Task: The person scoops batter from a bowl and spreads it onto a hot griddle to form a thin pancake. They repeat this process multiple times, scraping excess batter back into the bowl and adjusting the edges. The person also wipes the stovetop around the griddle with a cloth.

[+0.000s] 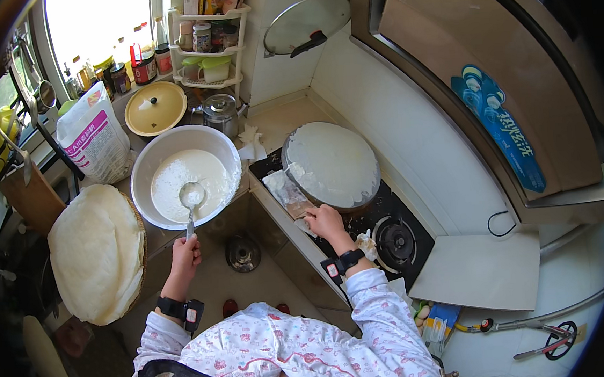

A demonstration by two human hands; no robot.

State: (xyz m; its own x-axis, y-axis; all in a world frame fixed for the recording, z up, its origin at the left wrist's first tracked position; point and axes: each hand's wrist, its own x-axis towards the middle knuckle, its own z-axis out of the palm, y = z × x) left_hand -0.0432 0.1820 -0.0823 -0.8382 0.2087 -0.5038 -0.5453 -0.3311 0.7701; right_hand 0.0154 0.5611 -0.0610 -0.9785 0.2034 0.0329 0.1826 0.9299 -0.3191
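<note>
My left hand [186, 255] grips the handle of a metal ladle [192, 195], whose bowl rests in the white batter [167, 171] inside a large pale basin [140, 152]. On the cooktop at the right, a thin layer of batter covers a round griddle [331, 160]. Beside its lower left edge, my right hand [328, 222] holds a flat, batter-smeared scraper [282, 189]; its exact material is hard to tell. To the left of the basin, a stack of thin round flatbreads [96, 250] lies on a woven tray.
A flour bag [93, 135], a yellow-lidded pot [152, 115] and a metal kettle [220, 113] stand behind the basin. A bare gas burner [396, 241] lies right of my right wrist. A glass lid [303, 23] hangs on the wall, near the range hood [430, 74].
</note>
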